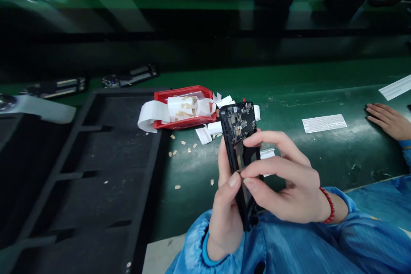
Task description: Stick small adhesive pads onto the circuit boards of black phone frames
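Observation:
An opened phone (238, 123) with its circuit board bare stands tilted above the bench, its board end pointing away from me. My left hand (226, 209) is wrapped round its left side and lower half, with the thumb lying across the front. Over the phone's inner face my right hand (289, 184) has thumb and fingertips pinched together beside the left thumb. Whatever sits in that pinch is too small or hidden to make out. The right index finger rests near the lower edge of the board. Both hands hide much of the phone's lower part.
Left of the phone, a red bin (184, 125) holds a white roll with tan stickers. Tan bits and white paper scraps lie around it. A black compartment tray (105, 197) fills the left. A white label sheet (324, 123) and another person's hand (390, 120) are at right.

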### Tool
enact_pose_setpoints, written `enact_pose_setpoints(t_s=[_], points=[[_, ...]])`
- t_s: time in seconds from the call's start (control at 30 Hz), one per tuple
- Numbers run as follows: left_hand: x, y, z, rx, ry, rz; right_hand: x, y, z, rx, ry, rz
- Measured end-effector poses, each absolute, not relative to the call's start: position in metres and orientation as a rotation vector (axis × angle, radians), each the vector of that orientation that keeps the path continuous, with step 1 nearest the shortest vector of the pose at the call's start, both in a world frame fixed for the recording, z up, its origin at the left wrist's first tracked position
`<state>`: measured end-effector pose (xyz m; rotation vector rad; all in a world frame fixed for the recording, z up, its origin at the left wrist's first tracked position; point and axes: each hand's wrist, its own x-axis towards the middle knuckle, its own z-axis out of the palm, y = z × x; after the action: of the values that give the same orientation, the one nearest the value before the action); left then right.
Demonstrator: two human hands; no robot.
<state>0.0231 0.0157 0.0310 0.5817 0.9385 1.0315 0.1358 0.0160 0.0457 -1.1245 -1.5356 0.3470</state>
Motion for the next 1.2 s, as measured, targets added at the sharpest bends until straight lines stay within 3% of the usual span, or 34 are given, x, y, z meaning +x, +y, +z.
enact_pose_setpoints(t_s=[0.53,0.9,1.2], points=[[0.028,0.013,0.037,0.507,0.985,0.992,0.128,0.013,0.035,-1.241,-1.354,0.649],[0.036,0.020,0.024,0.479,0.913,1.242,0.129,0.008,0.035,-1.142,-1.203,0.663],[0.045,0.010,0.032,0.571,1.013,1.093,0.130,0.008,0.030,-1.155,-1.152,0.689]])
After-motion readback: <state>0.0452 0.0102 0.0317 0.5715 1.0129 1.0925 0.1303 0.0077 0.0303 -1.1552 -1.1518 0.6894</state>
